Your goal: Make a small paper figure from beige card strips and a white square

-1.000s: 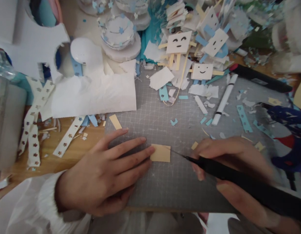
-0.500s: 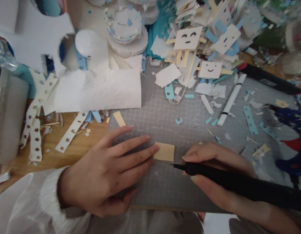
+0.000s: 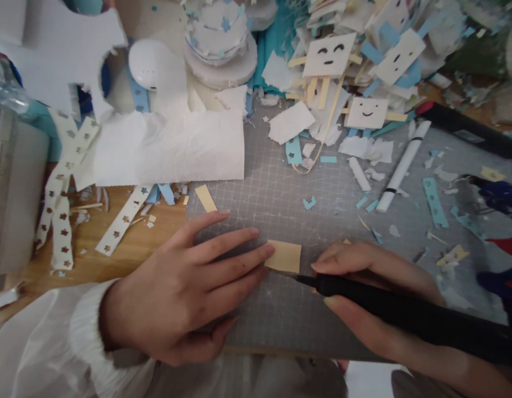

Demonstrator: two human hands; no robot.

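Observation:
A small pale yellow paper rectangle (image 3: pixel 284 256) lies flat on the grey gridded cutting mat (image 3: pixel 256 210). My left hand (image 3: pixel 193 287) rests palm down with fingers spread, and its middle fingertips touch the paper's left end. In my right hand (image 3: pixel 376 293) is a craft knife (image 3: pixel 384 304) with a thick black handle, gripped between thumb and fingers. Its thin blade points left and lies along the paper's near edge, close to my left fingertips. Whether the blade's tip touches the paper I cannot tell.
A yellow strip (image 3: pixel 205 198) lies beyond my left hand. White paper (image 3: pixel 173 149) covers the mat's far left. Small paper figures with drawn faces (image 3: pixel 367 113), a white pen (image 3: pixel 403 166), a black marker (image 3: pixel 467 130) and many scraps crowd the far and right sides.
The whole view has shifted slightly, so most things appear a little farther right. My hands, the knife and the yellow paper keep nearly the same places relative to one another.

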